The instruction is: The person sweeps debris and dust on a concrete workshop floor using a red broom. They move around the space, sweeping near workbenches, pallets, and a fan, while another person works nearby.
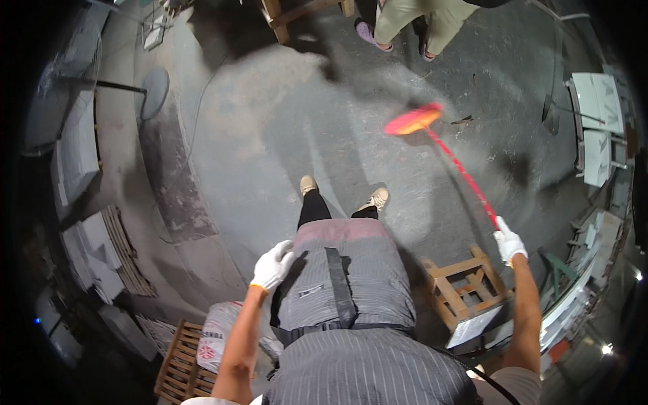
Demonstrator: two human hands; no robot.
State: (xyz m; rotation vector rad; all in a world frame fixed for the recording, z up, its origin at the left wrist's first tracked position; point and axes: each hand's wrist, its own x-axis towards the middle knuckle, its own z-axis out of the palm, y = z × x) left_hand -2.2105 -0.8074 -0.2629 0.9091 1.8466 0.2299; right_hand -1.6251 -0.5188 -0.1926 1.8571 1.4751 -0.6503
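Note:
My right hand point(509, 244), in a white glove, grips the end of a broom's red handle point(466, 174). The broom's red and orange head point(414, 120) is slightly blurred and lies ahead of me on the right, by the grey floor. Close to the left side of my striped apron point(344, 277) is my left hand point(272, 266), also gloved in white. It holds nothing, and its fingers are loosely bent and a little apart. A dark thin scrap point(462, 121) lies on the floor just right of the broom head.
A wooden stool point(466, 287) stands close to my right leg. Another person's legs point(422, 23) are at the far side. White panels point(77, 148) stand along the left, others point(597, 104) on the right. Near my left elbow are a white sack point(216, 331) and a slatted wooden piece point(181, 358).

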